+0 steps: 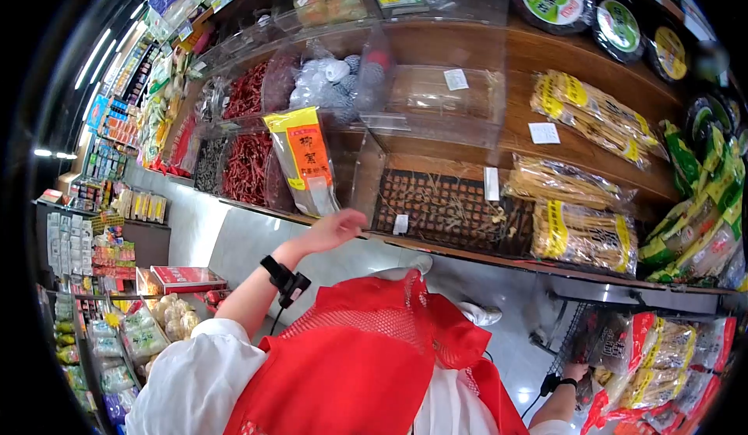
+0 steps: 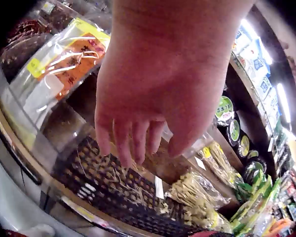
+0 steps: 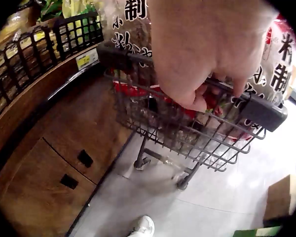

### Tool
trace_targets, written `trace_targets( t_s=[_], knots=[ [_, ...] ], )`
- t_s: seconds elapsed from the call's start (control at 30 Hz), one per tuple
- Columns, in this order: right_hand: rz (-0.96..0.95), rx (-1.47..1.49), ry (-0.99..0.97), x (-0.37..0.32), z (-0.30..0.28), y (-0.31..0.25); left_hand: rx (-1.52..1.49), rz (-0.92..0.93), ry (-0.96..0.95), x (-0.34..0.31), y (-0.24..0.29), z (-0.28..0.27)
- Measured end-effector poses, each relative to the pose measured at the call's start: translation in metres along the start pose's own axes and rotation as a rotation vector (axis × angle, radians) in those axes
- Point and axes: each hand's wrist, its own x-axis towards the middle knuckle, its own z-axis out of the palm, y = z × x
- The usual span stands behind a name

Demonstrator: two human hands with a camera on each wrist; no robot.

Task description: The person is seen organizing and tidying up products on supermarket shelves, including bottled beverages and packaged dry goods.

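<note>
My left hand hangs in front of the shelf edge with its fingers loosely bent and holding nothing. Just beside it stands a clear bag with an orange and yellow label, leaning in a bin. In the left wrist view, the left hand is over a bin lined with a black plastic grid mat, strewn with dry bits. Low at the right, my right hand is at the cart. The right wrist view shows this hand gripping the handle bar of a wire shopping cart, loaded with printed plastic bags.
Dried red chilies fill bins left of the orange-labelled bag. Packs of dried sticks lie on the shelf's right side, with green-yellow bags beyond. Round black packs stand on top. A cardboard box is on the floor.
</note>
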Motion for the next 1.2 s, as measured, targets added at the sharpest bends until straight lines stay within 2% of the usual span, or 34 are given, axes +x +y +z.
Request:
trace_targets(
  t_s=[0.07, 0.1, 0.17, 0.2, 0.23, 0.27, 0.33, 0.47, 0.53, 0.6, 0.63, 0.67, 0.73, 0.77, 0.87, 0.9, 0.93, 1.0, 1.03, 1.07, 1.13, 1.17, 1.2],
  knots=[
    [0.087, 0.006, -0.063, -0.007, 0.008, -0.013, 0.012, 0.028, 0.17, 0.002, -0.034, -0.031],
    [0.091, 0.008, -0.06, -0.013, 0.011, -0.023, 0.013, 0.033, 0.168, 0.005, -0.047, -0.044],
    [0.023, -0.033, -0.068, -0.026, 0.015, -0.039, -0.172, -0.204, 0.457, 0.012, -0.072, -0.07],
    [-0.008, -0.053, -0.074, -0.035, 0.018, -0.048, -0.168, -0.198, 0.448, 0.017, -0.086, -0.083],
    [-0.203, -0.118, -0.003, -0.011, 0.07, -0.019, -0.275, -0.234, 0.598, 0.023, -0.1, -0.09],
    [-0.035, -0.012, -0.13, -0.027, 0.049, -0.046, -0.383, -0.272, 0.748, 0.028, -0.115, -0.098],
    [-0.014, -0.028, -0.102, -0.042, 0.062, -0.066, -0.365, -0.36, 0.863, 0.036, -0.142, -0.115],
    [0.09, 0.329, -0.069, -0.09, 0.039, -0.123, -0.43, -0.443, 0.876, 0.058, -0.192, -0.132],
    [0.092, 0.33, -0.058, -0.112, 0.027, -0.152, -0.428, -0.431, 0.856, 0.074, -0.223, -0.142],
    [-0.132, 0.267, -0.04, -0.115, 0.044, -0.156, -0.334, -0.443, 0.838, 0.084, -0.232, -0.142],
    [-0.139, 0.24, 0.022, -0.112, 0.065, -0.162, -0.432, -0.38, 0.839, 0.081, -0.205, -0.139],
    [-0.146, 0.213, 0.083, -0.111, 0.077, -0.164, -0.448, -0.375, 0.828, 0.086, -0.211, -0.138],
    [-0.173, 0.299, -0.008, -0.138, 0.052, -0.195, -0.428, -0.37, 0.854, 0.09, -0.236, -0.147],
    [-0.016, 0.419, 0.028, -0.142, 0.068, -0.199, -0.419, -0.354, 0.812, 0.091, -0.249, -0.152],
    [-0.032, 0.519, 0.013, -0.151, 0.11, -0.189, -0.391, -0.376, 0.695, 0.085, -0.24, -0.153],
    [-0.082, 0.522, 0.117, -0.157, 0.115, -0.196, -0.394, -0.379, 0.7, 0.077, -0.221, -0.15],
    [-0.083, 0.523, 0.117, -0.161, 0.114, -0.197, -0.394, -0.379, 0.701, 0.078, -0.228, -0.151],
    [-0.068, 0.471, 0.032, -0.19, 0.056, -0.235, -0.463, -0.249, 0.589, 0.08, -0.248, -0.148],
    [-0.068, 0.582, -0.038, -0.189, 0.064, -0.233, -0.393, -0.387, 0.56, 0.068, -0.208, -0.148],
    [-0.073, 0.583, -0.037, -0.183, 0.075, -0.23, -0.395, -0.387, 0.564, 0.068, -0.21, -0.144],
    [0.039, 0.541, -0.196, -0.181, 0.092, -0.224, -0.53, -0.22, 0.411, 0.074, -0.219, -0.138],
    [0.042, 0.543, -0.195, -0.186, 0.093, -0.227, -0.582, -0.104, 0.444, 0.069, -0.202, -0.13],
    [0.011, 0.724, -0.193, -0.193, 0.093, -0.231, -0.582, -0.095, 0.463, 0.067, -0.193, -0.123]
  ],
)
